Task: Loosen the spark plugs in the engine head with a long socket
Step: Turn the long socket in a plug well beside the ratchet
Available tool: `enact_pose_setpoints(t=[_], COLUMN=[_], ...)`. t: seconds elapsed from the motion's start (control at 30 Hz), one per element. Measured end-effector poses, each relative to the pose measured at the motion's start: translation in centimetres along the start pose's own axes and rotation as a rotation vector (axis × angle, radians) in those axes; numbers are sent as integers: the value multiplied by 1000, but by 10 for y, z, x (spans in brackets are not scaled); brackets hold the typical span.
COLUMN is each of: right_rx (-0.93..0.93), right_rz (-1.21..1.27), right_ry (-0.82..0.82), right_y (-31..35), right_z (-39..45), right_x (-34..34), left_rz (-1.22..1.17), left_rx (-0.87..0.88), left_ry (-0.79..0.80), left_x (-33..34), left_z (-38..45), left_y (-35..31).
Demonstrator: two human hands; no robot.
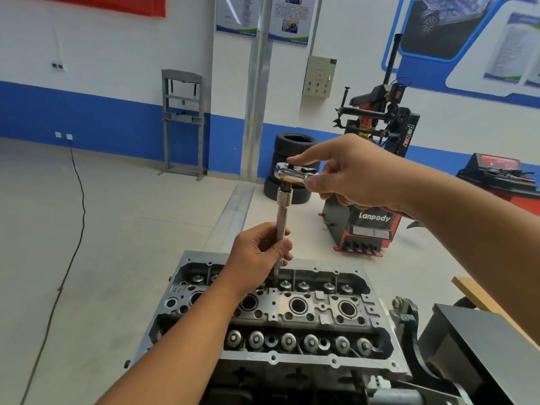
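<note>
Head view: my left hand [260, 252] is gripping the long chrome socket extension [283, 217] over the grey aluminium engine head [292, 314]. My right hand [356, 173] is pinching the shiny ratchet [295, 173], hiding its handle. A red-black tyre changer [371, 182] and stacked black tyres [289, 168] are standing behind.

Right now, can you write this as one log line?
left hand: grips socket | right hand: holds ratchet | socket: upright over head

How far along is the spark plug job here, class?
Done: the ratchet is fitted on the long socket.
In hand: the left hand grips the socket's shaft and the right hand holds the ratchet, with the tool's lower end at the engine head.
Left: the loosening itself. No plug shows in the open wells, so none can be counted as loosened.
</note>
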State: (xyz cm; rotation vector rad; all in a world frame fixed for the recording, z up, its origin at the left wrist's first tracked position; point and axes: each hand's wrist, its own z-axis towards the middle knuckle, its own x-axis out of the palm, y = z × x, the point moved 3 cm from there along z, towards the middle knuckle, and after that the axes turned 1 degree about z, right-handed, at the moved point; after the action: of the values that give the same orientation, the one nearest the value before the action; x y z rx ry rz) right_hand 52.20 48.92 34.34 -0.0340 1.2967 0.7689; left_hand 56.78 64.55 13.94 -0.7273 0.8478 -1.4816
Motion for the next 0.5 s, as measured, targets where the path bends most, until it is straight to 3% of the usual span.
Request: enact_pose_setpoints(t=[0.17,0.5], right_rx=[7,12], right_rz=[36,-19], right_ry=[-29,43], right_y=[-2,-3], right_z=[-2,3], right_x=[-5,-7], left_rz=[-34,-33], left_rx=[-16,-42], left_ry=[-31,53], left_x=[-3,2], left_z=[0,1], left_y=[-2,0])
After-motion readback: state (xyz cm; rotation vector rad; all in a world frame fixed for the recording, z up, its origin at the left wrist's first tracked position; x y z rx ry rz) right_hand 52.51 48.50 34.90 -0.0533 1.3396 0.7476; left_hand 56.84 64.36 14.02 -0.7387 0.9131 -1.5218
